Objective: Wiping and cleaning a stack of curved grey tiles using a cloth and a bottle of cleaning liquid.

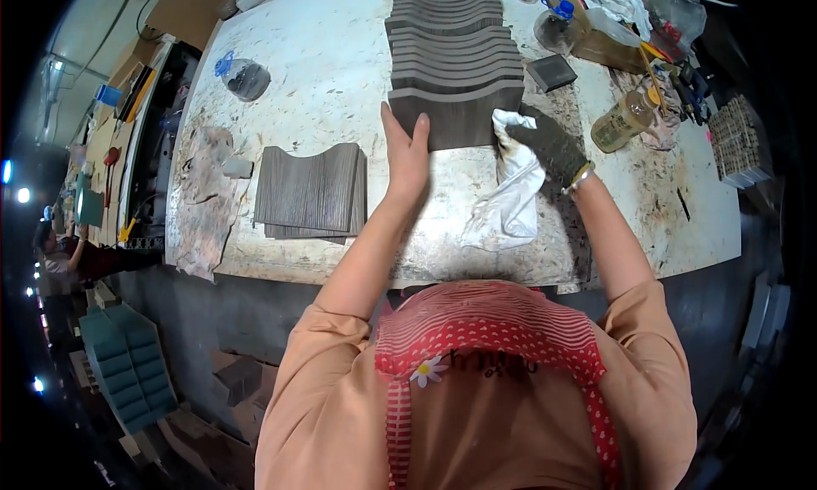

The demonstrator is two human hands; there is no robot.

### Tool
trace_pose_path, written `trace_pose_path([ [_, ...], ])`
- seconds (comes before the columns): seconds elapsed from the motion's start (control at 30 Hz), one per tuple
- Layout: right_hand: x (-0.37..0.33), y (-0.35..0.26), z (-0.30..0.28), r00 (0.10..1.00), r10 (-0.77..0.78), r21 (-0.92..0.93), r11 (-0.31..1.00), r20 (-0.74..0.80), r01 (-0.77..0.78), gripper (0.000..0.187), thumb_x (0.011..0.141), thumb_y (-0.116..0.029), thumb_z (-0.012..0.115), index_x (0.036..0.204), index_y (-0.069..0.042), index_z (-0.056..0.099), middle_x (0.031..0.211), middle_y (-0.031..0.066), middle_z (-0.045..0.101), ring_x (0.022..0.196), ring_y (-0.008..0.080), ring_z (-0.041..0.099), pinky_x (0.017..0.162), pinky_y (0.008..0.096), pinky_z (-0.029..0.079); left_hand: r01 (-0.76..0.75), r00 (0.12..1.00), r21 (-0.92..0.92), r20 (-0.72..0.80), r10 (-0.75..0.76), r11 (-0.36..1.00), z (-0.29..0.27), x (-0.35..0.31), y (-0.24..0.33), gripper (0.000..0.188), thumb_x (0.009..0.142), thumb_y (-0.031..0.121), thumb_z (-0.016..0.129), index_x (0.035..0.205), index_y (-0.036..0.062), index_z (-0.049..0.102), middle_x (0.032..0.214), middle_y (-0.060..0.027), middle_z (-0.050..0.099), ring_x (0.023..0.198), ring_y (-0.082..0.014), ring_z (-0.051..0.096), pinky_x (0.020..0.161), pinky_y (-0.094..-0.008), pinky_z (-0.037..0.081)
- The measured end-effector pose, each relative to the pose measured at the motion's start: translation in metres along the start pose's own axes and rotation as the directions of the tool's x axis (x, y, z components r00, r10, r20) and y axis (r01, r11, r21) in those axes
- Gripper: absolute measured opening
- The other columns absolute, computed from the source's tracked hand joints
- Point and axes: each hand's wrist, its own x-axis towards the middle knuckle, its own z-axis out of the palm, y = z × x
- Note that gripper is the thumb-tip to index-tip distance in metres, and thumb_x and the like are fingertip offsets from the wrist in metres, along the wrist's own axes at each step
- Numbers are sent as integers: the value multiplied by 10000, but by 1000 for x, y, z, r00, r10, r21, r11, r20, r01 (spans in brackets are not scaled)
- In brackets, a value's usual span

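A long row of dark grey wood-grain boards (455,51) with scooped top edges stands on the worktable, running away from me. My left hand (407,149), bare, grips the nearest board (459,122) at its left end, with the thumb on its front face and the fingers along the side. A dark, soiled glove covers my right hand (553,145). It holds a crumpled white cloth (517,188) against that board's right end, and the cloth trails down onto the tabletop. Left of my left forearm, a stack of similar boards (308,190) lies flat.
The stained white worktable (332,73) carries a blue-topped jug (245,79), a grimy rag (204,196), a small dark block (551,73) and a yellowish bottle (625,120). Cluttered boxes and plastic bags fill the far right. Another person (64,256) is at the far left.
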Motion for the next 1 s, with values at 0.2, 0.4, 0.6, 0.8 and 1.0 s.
trace_pose_path([
  [0.2, -61, -29, 33, 991, -24, -257, 965, 129, 57, 406, 915, -341, 635, 1229, -84, 643, 1134, 91, 696, 1044, 204, 642, 942, 362, 492, 93, 979, -238, -155, -133, 967, -22, -4, 5, 418, 1038, 314, 416, 1259, -36, 478, 1216, -164, 555, 1116, -253, 499, 1010, -351, 369],
  [0.4, -102, -110, 11, 922, 381, -591, 761, 75, -266, 369, 906, -305, 655, 1183, -61, 655, 1163, 135, 664, 1030, 219, 638, 916, 359, 510, 232, 972, -488, 79, -222, 841, -33, 9, -20, 650, 1034, 552, 266, 713, 64, 551, 683, -4, 513, 659, -117, 434, 648, -270, 379],
  [0.6, -23, -105, 78, 859, -499, -446, 799, -115, 404, 341, 918, -304, 634, 1155, -59, 644, 1158, 137, 639, 1033, 204, 633, 888, 323, 505, 134, 991, -450, 74, -113, 883, -3, -5, -36, 589, 1043, 510, 291, 780, 64, 571, 702, -5, 539, 633, -109, 474, 590, -261, 395],
  [0.8, -32, -63, 148, 846, -514, -740, 513, 140, 434, 397, 827, -184, 699, 1219, -154, 646, 1143, 98, 658, 1085, 286, 614, 946, 405, 490, 82, 993, -740, 119, 9, 668, 4, -4, -49, 370, 1038, 353, 390, 910, 31, 519, 880, -71, 549, 769, -163, 517, 696, -316, 447],
  [1.0, -31, -93, 131, 801, -428, -729, 367, 419, 577, 337, 903, -194, 609, 1226, -101, 624, 1169, 131, 632, 1112, 287, 601, 987, 390, 476, -16, 991, -631, 91, 95, 776, 0, -7, -49, 395, 1037, 349, 368, 868, 41, 550, 758, -49, 550, 677, -149, 526, 628, -310, 444],
])
